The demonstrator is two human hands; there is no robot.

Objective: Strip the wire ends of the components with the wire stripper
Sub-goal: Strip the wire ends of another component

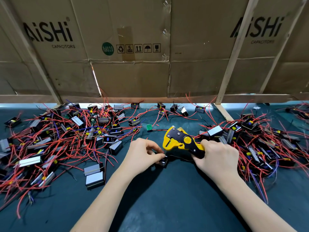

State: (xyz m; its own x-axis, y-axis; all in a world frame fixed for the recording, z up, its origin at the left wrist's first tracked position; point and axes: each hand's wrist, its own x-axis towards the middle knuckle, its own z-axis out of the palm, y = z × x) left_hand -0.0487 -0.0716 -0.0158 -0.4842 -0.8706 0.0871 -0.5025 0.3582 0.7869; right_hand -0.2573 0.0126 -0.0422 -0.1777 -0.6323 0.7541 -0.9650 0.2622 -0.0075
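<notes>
My left hand pinches the red wire of a small black component lying on the dark worktop, fingers curled together at the tip. My right hand grips the handles of the yellow wire stripper, head toward the wire. Piles of components lie on both sides.

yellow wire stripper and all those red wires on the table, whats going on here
A person is stripping wire ends. The right hand grips the handles of the yellow and black wire stripper. The left hand pinches a small black box-shaped component on the dark green table mat, its thin red wire running up into the stripper's head. Heaps of similar red-wired components lie on both sides.
</notes>
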